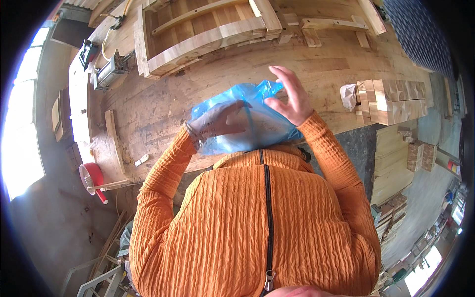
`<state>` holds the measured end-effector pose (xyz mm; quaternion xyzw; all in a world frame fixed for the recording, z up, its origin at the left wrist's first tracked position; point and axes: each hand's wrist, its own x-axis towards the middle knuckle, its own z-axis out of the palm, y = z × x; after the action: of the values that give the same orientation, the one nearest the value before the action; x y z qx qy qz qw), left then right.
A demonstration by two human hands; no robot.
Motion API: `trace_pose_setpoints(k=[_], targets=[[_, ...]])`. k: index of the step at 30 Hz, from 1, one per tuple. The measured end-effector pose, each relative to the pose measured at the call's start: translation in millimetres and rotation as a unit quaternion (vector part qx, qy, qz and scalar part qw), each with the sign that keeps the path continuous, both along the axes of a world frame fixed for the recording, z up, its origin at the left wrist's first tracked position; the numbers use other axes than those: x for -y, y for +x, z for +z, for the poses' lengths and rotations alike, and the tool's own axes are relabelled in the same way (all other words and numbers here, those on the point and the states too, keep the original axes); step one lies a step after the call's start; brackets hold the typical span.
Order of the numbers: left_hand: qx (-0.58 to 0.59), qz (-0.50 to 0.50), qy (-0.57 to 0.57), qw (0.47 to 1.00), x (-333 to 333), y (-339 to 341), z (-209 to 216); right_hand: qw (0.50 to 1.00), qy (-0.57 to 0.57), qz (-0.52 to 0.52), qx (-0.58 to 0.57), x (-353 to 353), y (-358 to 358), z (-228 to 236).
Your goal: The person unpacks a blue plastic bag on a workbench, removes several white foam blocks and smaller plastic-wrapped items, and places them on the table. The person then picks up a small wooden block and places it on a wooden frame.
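Observation:
A crumpled, translucent blue plastic bag [247, 136] lies at the near edge of the wooden workbench, against my front. My left hand [217, 123] is at the bag's left side, its fingers stretched to the right and apart. It looks grey, with dark print across it; whether that is a glove or film over the hand I cannot tell. Bare and raised at the bag's upper right is my right hand [293, 99], thumb and fingers spread, nothing visibly gripped. Something pale shows through the plastic, its kind unclear.
Beyond the bag, a wooden frame with a panel [208, 42] lies on the workbench [183, 94]. A metal cylinder device [111, 72] sits at the left. Stacked wood blocks [396, 101] stand right. A red-and-white pan-like container [92, 177] is at the left near edge.

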<state>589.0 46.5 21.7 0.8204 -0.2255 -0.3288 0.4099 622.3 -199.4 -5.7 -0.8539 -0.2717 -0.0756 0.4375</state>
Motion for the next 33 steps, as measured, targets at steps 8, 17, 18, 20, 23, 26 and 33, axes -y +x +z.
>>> trace_pose_setpoints(k=[8,17,18,20,23,26,33], targets=[[0.056,0.078,-0.060,0.994,-14,-21,-37,0.976,-0.054,-0.059,-0.204,14,3,-62],[0.211,-0.021,-0.009,0.977,13,-27,-44,0.975,-0.055,-0.119,-0.180,27,10,-84],[0.203,-0.005,-0.049,0.978,15,-23,-47,0.975,-0.059,-0.127,-0.174,28,11,-84],[0.191,0.060,-0.075,0.977,16,-24,-59,0.974,-0.066,-0.141,-0.162,31,11,-83],[0.034,0.209,-0.233,0.949,8,-27,-62,0.975,-0.034,-0.147,-0.163,47,11,-85],[-0.144,0.414,-0.400,0.805,-9,-45,-76,0.969,-0.041,-0.158,-0.186,54,9,-85],[-0.203,0.521,-0.557,0.614,-78,-75,-105,0.968,-0.128,-0.141,-0.166,74,17,-80]])
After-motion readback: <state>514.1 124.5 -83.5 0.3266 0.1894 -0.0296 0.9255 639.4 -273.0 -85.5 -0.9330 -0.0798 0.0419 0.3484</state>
